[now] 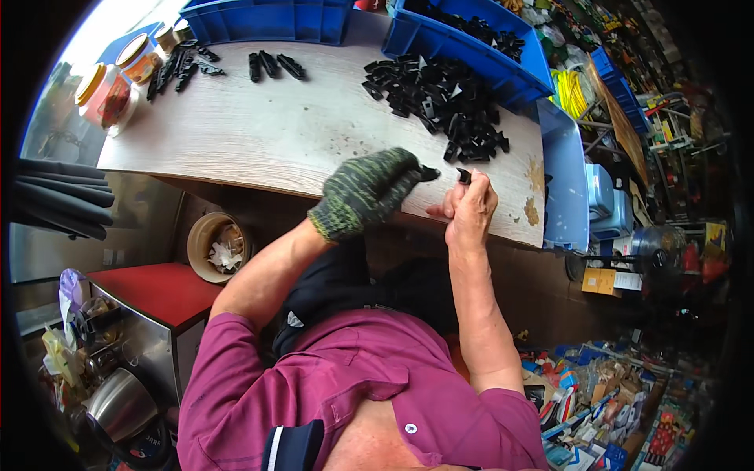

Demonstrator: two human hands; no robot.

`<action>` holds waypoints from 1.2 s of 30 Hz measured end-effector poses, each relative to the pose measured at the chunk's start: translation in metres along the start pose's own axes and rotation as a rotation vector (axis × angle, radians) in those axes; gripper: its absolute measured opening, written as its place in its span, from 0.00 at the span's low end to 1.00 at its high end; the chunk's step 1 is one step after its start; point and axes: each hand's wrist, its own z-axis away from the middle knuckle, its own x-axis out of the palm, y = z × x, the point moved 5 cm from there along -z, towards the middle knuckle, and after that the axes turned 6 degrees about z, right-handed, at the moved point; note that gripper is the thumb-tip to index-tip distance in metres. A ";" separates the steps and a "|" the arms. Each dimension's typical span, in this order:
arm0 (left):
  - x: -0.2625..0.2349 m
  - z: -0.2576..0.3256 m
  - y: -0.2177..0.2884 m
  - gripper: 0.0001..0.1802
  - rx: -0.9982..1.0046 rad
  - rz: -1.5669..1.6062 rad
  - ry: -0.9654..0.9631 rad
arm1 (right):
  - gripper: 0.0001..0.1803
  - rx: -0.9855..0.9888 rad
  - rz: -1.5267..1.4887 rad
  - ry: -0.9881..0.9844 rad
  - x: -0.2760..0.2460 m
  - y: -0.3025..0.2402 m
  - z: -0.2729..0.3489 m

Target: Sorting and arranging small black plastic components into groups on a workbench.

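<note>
A black piece (pixel 429 173) is pinched by the gloved left hand (pixel 367 195); a small black part (pixel 464 177) is gripped by the bare right hand (pixel 471 208), just beside it; both should prove light, stiff and slightly slippery (plastic, presumably), best held by their sides; beyond the hands, loose black parts (pixel 440 94) are heaped on the counter (pixel 259 118).

Small black piece (pixel 463 177), slightly glossy, short, roughly upright, pinched in bare right hand (pixel 473 206). Second dark piece (pixel 430 174), partly hidden, exact shape unclear, pokes out sideways from gloved left hand (pixel 367 192). Pieces near each other, apart.
</note>
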 end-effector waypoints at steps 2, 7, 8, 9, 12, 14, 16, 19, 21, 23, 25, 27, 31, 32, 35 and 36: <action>0.022 -0.001 -0.004 0.13 -0.013 -0.044 -0.098 | 0.16 0.005 0.043 0.027 0.003 -0.002 0.004; 0.036 -0.007 -0.006 0.13 -0.158 0.049 -0.166 | 0.15 -0.031 0.061 0.031 0.002 -0.007 0.007; 0.036 -0.006 -0.008 0.13 -0.168 0.034 -0.185 | 0.15 -0.032 0.063 0.037 0.002 -0.006 0.008; 0.037 -0.006 -0.006 0.13 -0.149 0.022 -0.206 | 0.15 -0.046 0.073 0.057 0.003 -0.006 0.008; 0.036 -0.007 -0.006 0.13 -0.138 0.105 -0.164 | 0.16 -0.138 0.092 0.057 -0.004 0.000 0.000; 0.040 -0.008 -0.006 0.13 -0.205 0.064 -0.186 | 0.17 -0.169 0.103 0.014 -0.001 -0.001 -0.001; 0.043 -0.008 -0.007 0.13 -0.216 0.071 -0.124 | 0.18 -0.124 0.081 0.038 0.003 -0.007 0.007; 0.049 -0.006 -0.005 0.13 -0.231 0.096 0.008 | 0.18 -0.178 0.114 0.062 0.002 -0.009 0.009; 0.058 -0.005 0.000 0.14 -0.167 0.083 0.059 | 0.18 -0.273 0.166 0.060 -0.001 -0.010 0.008; 0.069 -0.006 0.004 0.15 -0.184 0.110 0.123 | 0.18 -0.467 0.377 0.060 -0.004 -0.017 0.008; 0.078 -0.006 0.006 0.16 -0.247 0.127 0.106 | 0.17 -0.350 0.232 0.051 -0.011 -0.009 0.005; 0.080 -0.005 0.002 0.17 -0.296 0.128 0.086 | 0.17 -0.339 0.224 0.055 -0.007 -0.012 0.008; 0.079 -0.008 0.004 0.15 -0.222 0.094 0.013 | 0.16 -0.299 0.172 0.038 -0.011 -0.012 0.003; 0.076 -0.009 0.001 0.15 -0.217 0.091 0.017 | 0.16 -0.240 0.132 0.036 -0.014 -0.006 -0.001; 0.047 -0.022 -0.002 0.15 -0.044 0.010 0.180 | 0.17 -0.219 0.091 0.067 -0.018 -0.003 -0.006; 0.035 -0.029 -0.020 0.17 -0.360 0.015 0.177 | 0.19 -0.079 0.047 0.109 -0.020 -0.002 -0.006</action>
